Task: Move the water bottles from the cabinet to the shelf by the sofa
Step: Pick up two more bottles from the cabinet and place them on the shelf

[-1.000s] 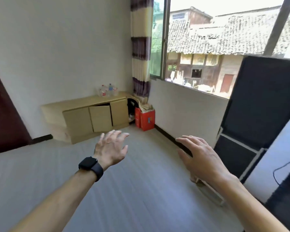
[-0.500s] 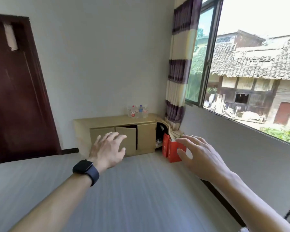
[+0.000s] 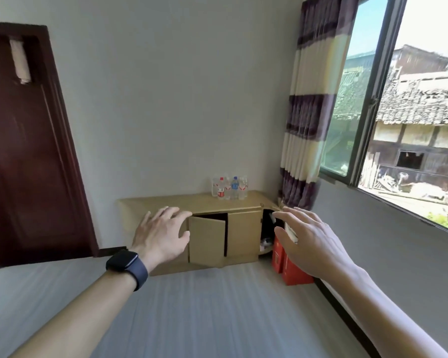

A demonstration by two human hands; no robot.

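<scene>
Water bottles (image 3: 230, 187) upright, tight cluster on cabinet (image 3: 163, 203) top, right end, near curtain (image 3: 308, 140). We see them well ahead, lying up and between both hands, a shade nearer right hand (image 3: 311, 241). Left hand (image 3: 163, 233) released, fingers spread, nothing held; right hand likewise. We judge: close in first, then reach forward, grasp across upright bodies.

Tan cabinet (image 3: 204, 202); red-brown door (image 3: 29, 151); purple-and-cream striped curtain (image 3: 311, 99); red boxes (image 3: 292, 272); grey floor (image 3: 192, 306); black watch (image 3: 127, 264).
</scene>
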